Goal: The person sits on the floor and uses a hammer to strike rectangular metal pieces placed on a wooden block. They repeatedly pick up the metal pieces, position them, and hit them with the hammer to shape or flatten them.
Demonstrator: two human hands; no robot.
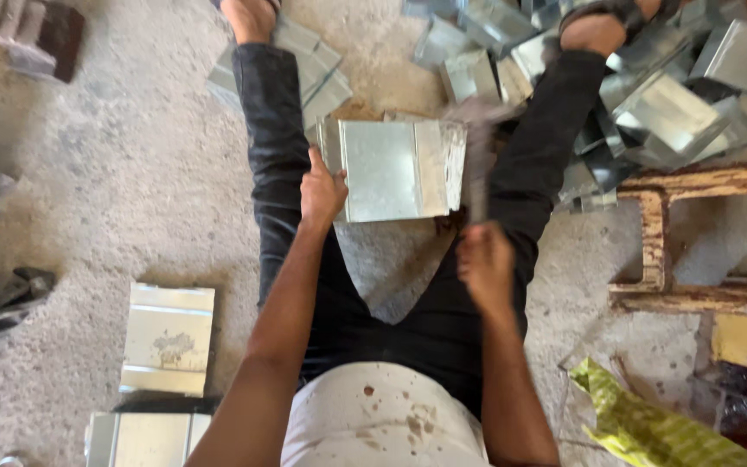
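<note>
Galvanised, folded rectangular sheet-metal piece (395, 169) at frame centre, steadied on the floor by left hand (322, 192) with fingers pressed to its edge, right hand (486, 264) closed round a blurred hammer (477, 160), seemingly mid-strike; two flat sheets lower left, uncounted heap upper right.

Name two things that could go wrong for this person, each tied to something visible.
1. The left hand steadies the folded metal sheet by its edge, close to where the blurred hammer in the right hand swings; a miss might hit fingers.
2. Bare feet rest among the heap of cut metal pieces; edges may cut.
</note>
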